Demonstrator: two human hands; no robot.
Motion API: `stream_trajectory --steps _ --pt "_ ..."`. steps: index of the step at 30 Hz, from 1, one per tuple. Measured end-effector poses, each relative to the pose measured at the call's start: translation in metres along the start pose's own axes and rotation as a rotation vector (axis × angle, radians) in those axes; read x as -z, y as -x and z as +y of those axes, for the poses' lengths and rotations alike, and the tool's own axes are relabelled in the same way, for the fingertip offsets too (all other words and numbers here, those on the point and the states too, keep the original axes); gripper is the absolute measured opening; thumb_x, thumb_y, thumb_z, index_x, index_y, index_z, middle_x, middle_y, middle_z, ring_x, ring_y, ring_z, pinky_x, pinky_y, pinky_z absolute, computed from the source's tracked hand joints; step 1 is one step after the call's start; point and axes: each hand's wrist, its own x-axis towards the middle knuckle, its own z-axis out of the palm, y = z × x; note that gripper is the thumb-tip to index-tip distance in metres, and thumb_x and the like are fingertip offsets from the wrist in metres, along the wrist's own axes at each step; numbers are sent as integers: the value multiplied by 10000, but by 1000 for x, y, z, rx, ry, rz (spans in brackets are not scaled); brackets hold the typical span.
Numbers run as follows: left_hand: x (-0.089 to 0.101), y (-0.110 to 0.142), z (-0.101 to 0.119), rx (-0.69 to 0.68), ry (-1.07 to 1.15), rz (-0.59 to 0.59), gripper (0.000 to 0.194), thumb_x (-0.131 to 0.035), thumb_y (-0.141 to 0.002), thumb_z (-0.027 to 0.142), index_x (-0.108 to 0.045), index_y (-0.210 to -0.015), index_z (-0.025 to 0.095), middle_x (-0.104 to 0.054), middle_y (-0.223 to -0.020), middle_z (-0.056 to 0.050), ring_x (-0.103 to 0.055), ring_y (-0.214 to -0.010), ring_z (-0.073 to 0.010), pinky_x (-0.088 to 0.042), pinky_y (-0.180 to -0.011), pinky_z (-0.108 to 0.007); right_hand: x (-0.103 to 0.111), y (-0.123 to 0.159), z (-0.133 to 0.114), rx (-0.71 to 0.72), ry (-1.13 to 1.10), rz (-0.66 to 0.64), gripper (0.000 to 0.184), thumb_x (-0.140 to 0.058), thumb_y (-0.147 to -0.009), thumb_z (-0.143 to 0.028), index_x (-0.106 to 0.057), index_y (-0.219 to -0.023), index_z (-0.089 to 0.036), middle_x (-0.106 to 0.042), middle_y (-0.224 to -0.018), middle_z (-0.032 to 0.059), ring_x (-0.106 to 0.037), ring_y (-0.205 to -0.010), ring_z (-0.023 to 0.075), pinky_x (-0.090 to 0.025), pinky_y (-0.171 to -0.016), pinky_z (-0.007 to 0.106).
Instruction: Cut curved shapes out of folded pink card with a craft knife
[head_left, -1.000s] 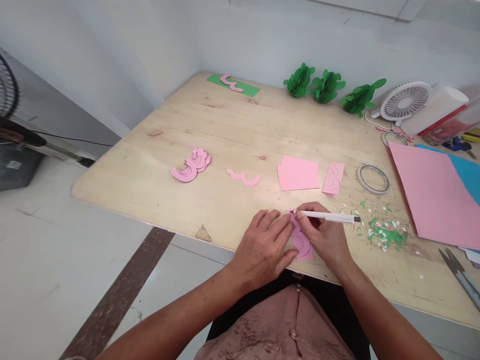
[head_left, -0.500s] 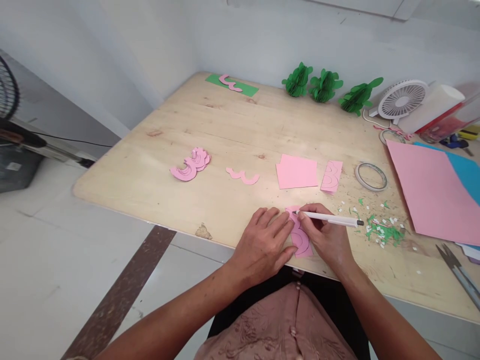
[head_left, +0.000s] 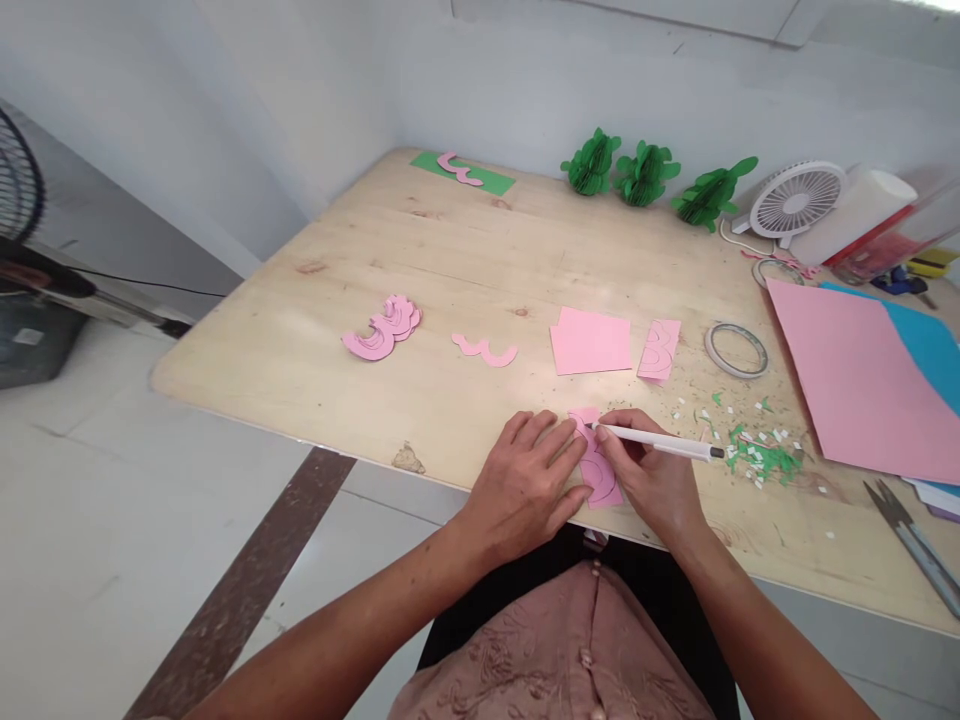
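Observation:
My right hand (head_left: 656,478) grips a white pen (head_left: 660,440), its tip against a small pink paper piece (head_left: 598,482) at the table's front edge. A curved pink cut-out seems to lie over that piece, with a dark line along its edge. Fingers stretched out flat, my left hand (head_left: 525,487) presses the paper's left side and hides part of it. Beyond the hands lie a wavy pink strip (head_left: 495,355), a stack of pink rectangles (head_left: 592,342) and a pink piece with drawn curves (head_left: 660,350). Further left is a pile of scalloped pink cut-outs (head_left: 384,328).
Right of my hands are green and white paper scraps (head_left: 765,455), a tape roll (head_left: 736,350), large pink sheets (head_left: 862,380) and metal snips (head_left: 911,540). Green paper trees (head_left: 646,173) and a small white fan (head_left: 799,200) stand along the wall. A green strip (head_left: 487,180) lies at the back left.
The pen tip has shifted very slightly along the paper. Both hands otherwise keep their places; the whole view has moved a little.

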Motion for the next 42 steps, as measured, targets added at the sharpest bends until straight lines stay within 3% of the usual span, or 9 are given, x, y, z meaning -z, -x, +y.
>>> stream_trajectory --steps 9,30,42 --pt "1 -1 0 -12 -21 -2 388 -559 -900 333 -549 -1259 185 -582 -1289 -101 -505 -1189 -285 -405 -1019 -476 -1 1 2 5 -16 8 170 -560 -883 -360 -622 -918 -206 -662 -812 26 -609 -703 156 -497 -648 269" --pt "1 0 1 -5 -25 -41 312 -471 -950 351 -567 -1196 185 -575 -1275 -95 -482 -1197 -292 -381 -1024 -476 5 9 2 -20 42 48 208 -562 -879 -391 -642 -894 -199 -680 -804 32 -618 -682 155 -503 -620 259" --pt "1 0 1 -9 -30 -24 315 -538 -918 346 -572 -1196 203 -579 -1274 -98 -498 -1193 -287 -397 -1009 -472 9 16 3 4 67 59 206 -551 -885 -385 -642 -888 -200 -679 -781 37 -595 -638 145 -485 -560 248"
